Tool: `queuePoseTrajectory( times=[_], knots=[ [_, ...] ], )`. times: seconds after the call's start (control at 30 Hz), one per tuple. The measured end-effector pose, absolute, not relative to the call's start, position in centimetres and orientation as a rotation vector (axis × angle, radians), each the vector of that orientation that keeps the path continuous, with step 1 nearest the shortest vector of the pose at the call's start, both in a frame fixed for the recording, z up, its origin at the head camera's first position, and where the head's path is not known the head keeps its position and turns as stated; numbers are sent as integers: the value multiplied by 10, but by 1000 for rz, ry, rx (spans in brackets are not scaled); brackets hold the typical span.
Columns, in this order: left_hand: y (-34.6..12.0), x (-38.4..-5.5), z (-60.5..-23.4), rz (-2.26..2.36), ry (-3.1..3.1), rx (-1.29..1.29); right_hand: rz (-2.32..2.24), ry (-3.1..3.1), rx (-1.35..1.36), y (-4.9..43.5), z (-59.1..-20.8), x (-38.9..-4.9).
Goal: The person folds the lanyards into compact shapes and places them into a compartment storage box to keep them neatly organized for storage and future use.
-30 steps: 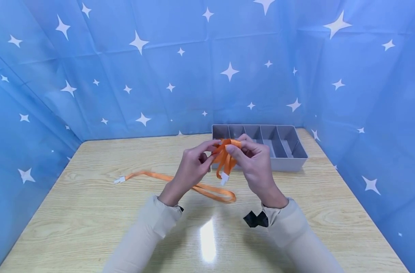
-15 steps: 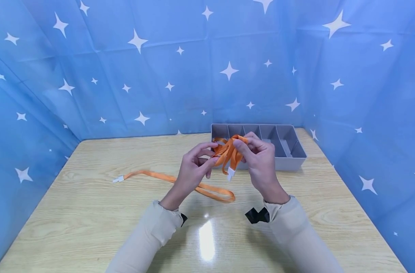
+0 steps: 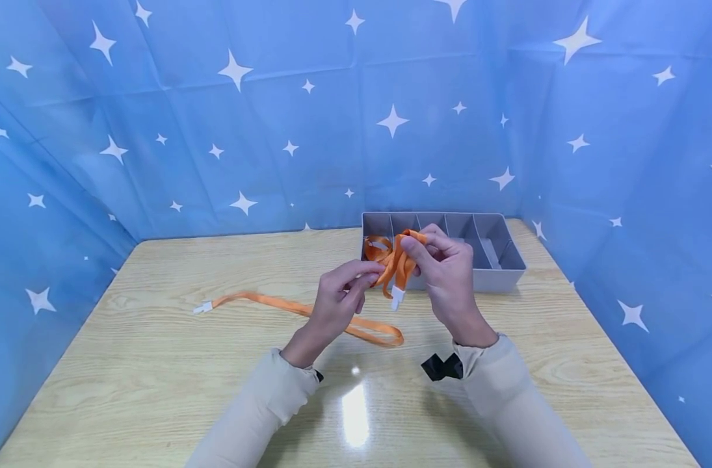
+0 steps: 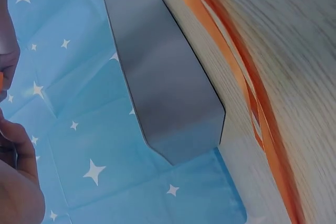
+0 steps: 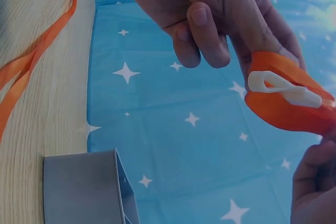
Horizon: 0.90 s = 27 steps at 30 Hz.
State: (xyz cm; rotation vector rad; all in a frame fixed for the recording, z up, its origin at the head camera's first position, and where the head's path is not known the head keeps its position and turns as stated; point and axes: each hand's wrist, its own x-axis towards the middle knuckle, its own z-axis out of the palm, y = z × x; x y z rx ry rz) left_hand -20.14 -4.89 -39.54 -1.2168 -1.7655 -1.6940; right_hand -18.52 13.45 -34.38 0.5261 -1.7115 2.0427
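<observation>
A bundled orange lanyard [image 3: 399, 263] hangs between my two hands in the head view, with its white plastic clip [image 3: 397, 298] pointing down. My left hand [image 3: 342, 296] pinches the lower left of the bundle between thumb and forefinger. Higher up, my right hand [image 3: 446, 270] grips the folded top. The right wrist view shows the white clip [image 5: 291, 93] against the orange band. An orange loop [image 3: 378, 247] shows over the box's leftmost compartment; whether it lies inside or belongs to the held bundle, I cannot tell. A second orange lanyard [image 3: 268, 300] lies on the table, left of and below the hands.
A grey box [image 3: 496, 279] with several compartments stands at the back right of the wooden table [image 3: 157, 377], behind the hands. Blue curtains [image 3: 332, 97] with white stars enclose the back and sides.
The held lanyard and right hand have shifted slightly right. My left hand first spread its fingers at the bundle's side, then lowered and pinched the bundle further down. The lanyard on the table stays put.
</observation>
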Motion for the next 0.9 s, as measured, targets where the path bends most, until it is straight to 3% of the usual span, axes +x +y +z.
queuePoseTrajectory(
  times=[0.9],
  knots=[
    [-45, -187, -395, -1962, -2069, -1115, 2032, -1719, 573, 132, -340, -188]
  ],
)
